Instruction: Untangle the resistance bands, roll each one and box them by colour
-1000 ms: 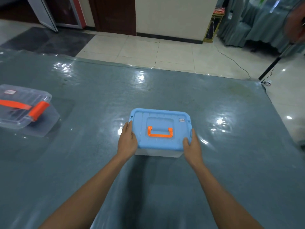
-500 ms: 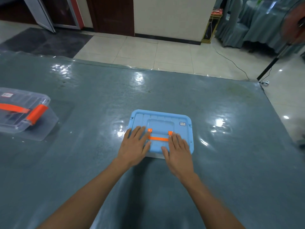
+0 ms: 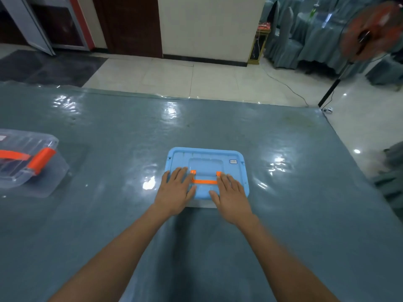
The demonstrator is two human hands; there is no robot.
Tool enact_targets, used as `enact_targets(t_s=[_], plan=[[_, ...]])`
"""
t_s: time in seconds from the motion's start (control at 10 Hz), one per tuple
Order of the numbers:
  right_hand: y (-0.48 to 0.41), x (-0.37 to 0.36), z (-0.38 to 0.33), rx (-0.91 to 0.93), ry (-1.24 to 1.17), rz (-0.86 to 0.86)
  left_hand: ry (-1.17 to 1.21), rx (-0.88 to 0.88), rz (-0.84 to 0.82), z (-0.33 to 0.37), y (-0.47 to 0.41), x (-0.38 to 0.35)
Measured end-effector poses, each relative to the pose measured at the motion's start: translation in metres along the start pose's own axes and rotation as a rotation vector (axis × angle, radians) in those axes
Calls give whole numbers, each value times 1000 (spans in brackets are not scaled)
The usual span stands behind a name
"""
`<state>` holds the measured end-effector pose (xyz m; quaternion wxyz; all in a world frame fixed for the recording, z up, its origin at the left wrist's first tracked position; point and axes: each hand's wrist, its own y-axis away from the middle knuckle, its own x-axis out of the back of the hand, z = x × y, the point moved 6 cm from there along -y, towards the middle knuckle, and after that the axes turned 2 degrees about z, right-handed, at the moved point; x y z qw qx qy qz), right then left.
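A box with a light blue lid (image 3: 207,162) and a flat orange handle (image 3: 205,181) stands in the middle of the table, lid on. My left hand (image 3: 176,189) lies flat on the lid's near left part, fingers straight. My right hand (image 3: 231,195) lies flat on the near right part, fingers straight beside the handle. A clear box (image 3: 24,162) with an orange latch and an orange strap stands at the left edge of the view. No resistance band is in sight; the blue box's inside is hidden.
The table (image 3: 283,214) wears a grey cloth under a shiny clear sheet. Beyond its far edge is a tiled floor. A standing fan (image 3: 368,31) with red blades and its cable are at the far right, near covered chairs.
My hands left the sides of the blue box and came to rest flat on top of its lid. The lid now sits lower and level.
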<state>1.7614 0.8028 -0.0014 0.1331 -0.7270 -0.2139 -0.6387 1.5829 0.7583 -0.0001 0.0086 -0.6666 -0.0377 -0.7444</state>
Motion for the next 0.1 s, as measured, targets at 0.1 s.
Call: enact_targets(t_s=[0.1], plan=[[6, 13, -2, 49, -5, -3, -11, 13, 3, 5, 3, 11]])
